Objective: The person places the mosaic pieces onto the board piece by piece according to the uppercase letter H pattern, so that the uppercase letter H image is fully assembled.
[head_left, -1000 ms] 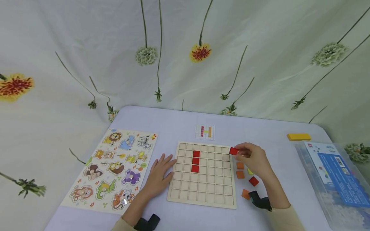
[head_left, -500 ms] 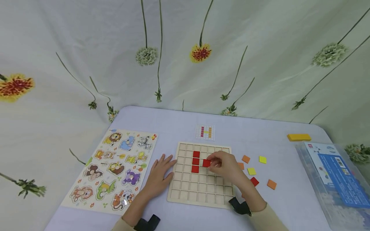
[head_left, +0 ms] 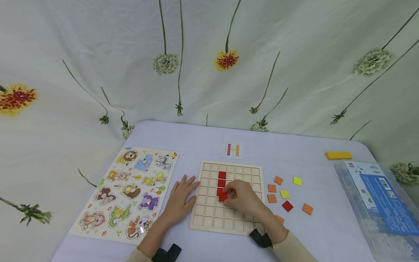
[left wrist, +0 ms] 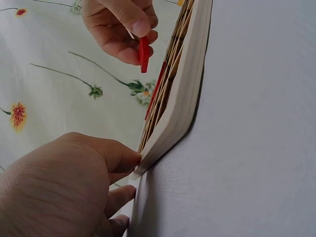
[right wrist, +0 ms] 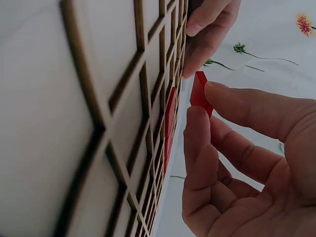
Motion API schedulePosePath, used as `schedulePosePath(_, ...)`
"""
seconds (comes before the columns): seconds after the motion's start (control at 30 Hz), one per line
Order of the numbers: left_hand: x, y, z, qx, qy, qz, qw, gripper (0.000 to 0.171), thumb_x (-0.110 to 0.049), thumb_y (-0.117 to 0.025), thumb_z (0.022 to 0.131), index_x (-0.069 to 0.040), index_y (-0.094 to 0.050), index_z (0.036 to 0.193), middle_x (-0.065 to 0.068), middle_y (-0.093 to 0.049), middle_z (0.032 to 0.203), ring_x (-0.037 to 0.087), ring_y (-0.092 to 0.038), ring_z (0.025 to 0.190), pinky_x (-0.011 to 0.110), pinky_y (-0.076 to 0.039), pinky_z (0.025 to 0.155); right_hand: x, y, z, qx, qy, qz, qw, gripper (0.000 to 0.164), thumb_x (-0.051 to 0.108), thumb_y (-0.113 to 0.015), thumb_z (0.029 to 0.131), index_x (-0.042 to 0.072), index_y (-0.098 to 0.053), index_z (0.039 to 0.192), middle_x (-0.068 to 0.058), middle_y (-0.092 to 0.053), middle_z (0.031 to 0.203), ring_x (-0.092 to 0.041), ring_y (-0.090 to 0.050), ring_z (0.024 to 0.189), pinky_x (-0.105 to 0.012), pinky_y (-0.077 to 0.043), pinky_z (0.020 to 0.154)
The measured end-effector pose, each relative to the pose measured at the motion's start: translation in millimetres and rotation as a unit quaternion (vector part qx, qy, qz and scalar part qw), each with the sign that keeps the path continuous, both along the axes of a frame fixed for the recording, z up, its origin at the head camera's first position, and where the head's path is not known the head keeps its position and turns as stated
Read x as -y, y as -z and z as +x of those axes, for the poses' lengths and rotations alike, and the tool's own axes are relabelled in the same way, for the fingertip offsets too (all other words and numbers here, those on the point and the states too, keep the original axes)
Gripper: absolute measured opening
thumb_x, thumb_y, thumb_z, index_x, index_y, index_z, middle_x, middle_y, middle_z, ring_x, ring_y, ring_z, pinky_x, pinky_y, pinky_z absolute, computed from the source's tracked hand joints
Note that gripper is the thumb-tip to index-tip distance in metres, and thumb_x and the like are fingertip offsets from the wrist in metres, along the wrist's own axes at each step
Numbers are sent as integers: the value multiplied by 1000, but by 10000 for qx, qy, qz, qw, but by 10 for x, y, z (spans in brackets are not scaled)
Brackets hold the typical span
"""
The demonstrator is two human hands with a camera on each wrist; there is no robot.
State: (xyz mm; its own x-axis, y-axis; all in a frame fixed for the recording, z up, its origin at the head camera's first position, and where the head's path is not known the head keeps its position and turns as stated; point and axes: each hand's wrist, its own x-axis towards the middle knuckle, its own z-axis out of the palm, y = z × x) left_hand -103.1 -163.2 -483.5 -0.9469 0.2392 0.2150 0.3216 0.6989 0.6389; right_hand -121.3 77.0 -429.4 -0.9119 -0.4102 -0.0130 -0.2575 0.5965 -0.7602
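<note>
A wooden grid board (head_left: 209, 220) lies on the table, with a column of red square tiles (head_left: 222, 175) set in its cells. My right hand (head_left: 243, 198) pinches another red tile (right wrist: 200, 94) between thumb and fingertips. In the wrist views that tile is held a little off the board's surface, near the lower end of the red column. My left hand (head_left: 180, 200) lies with its fingers spread at the board's left edge, and its thumb touches the frame in the left wrist view. Behind the board lies a small pattern card (head_left: 232, 150) with coloured squares.
Right of the board are loose orange tiles (head_left: 272, 188), yellow tiles (head_left: 284, 194) and one red tile (head_left: 287, 206). An animal puzzle board (head_left: 131, 193) lies to the left. On the right stand a clear plastic box (head_left: 363, 214) and a yellow block (head_left: 338, 155).
My right hand has carried the red tile leftward from beside the board's right edge to the lower end of the red column. My left hand has stayed in place.
</note>
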Motion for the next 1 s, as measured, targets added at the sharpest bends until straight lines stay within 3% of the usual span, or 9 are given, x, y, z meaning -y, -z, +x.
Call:
schedulePosePath(0.37, 0, -13, -5, 4, 26, -6, 10000, 47, -9, -58, 90, -6, -55, 137, 18, -44, 151, 43, -23, 147, 60, -12, 118, 61, 1, 24, 214, -194, 195, 9994, 15, 0, -78, 77, 1, -69, 89, -3, -60, 80, -12, -54, 71, -20, -48, 62)
schedulePosePath(0.63, 7, -7, -3, -17, 16, 9, 10000, 46, -8, -58, 90, -6, -56, 136, 18, -44, 150, 43, -23, 147, 60, -13, 118, 93, 11, 10, 124, -299, 226, 9992, 17, -3, -79, 73, -1, -69, 87, -3, -59, 77, -11, -54, 69, -20, -47, 61)
schedulePosePath(1.0, -5, 5, -4, -2, 2, -33, 10000, 47, -8, -59, 90, -6, -55, 137, 18, -44, 151, 43, -23, 147, 61, -12, 118, 23, -41, 44, 224, -20, 262, 9994, 19, -1, -78, 74, 2, -69, 91, -2, -60, 80, -12, -54, 72, -21, -47, 63)
